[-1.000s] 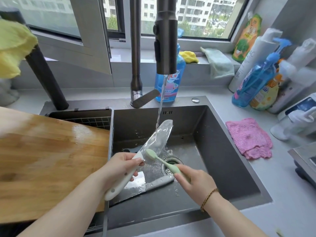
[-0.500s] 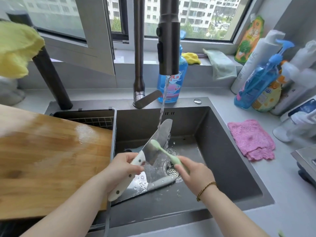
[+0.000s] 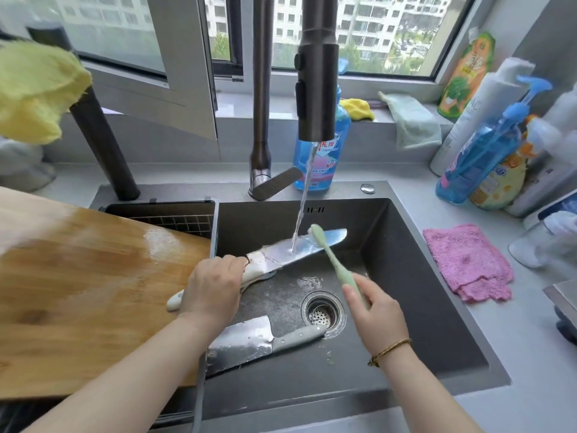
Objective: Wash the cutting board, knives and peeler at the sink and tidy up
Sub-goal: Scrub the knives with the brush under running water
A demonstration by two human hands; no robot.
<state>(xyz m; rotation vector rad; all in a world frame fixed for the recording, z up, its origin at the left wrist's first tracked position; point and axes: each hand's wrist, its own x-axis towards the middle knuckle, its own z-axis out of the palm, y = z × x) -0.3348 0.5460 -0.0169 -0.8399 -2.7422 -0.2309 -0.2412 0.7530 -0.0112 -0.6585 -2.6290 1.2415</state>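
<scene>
My left hand (image 3: pixel 212 289) grips the white handle of a knife (image 3: pixel 299 248), whose blade lies nearly level over the dark sink (image 3: pixel 415 307) under running water from the tap (image 3: pixel 317 89). My right hand (image 3: pixel 373 310) holds a pale green brush (image 3: pixel 331 257) by its handle, with the brush head at the blade's upper edge. A cleaver (image 3: pixel 246 342) with a grey-green handle lies on the sink bottom beside the drain (image 3: pixel 323 312). The wet wooden cutting board (image 3: pixel 81 289) rests over the sink's left part.
A pink cloth (image 3: pixel 468 260) lies on the counter right of the sink. Detergent bottles (image 3: pixel 480 157) crowd the back right corner, and a blue bottle (image 3: pixel 324 151) stands behind the tap. Cloths lie on the windowsill. A yellow cloth (image 3: pixel 34 89) hangs at the upper left.
My left hand has turned the knife from pointing up to lying nearly level under the water. The brush has moved from the blade's base to near its tip.
</scene>
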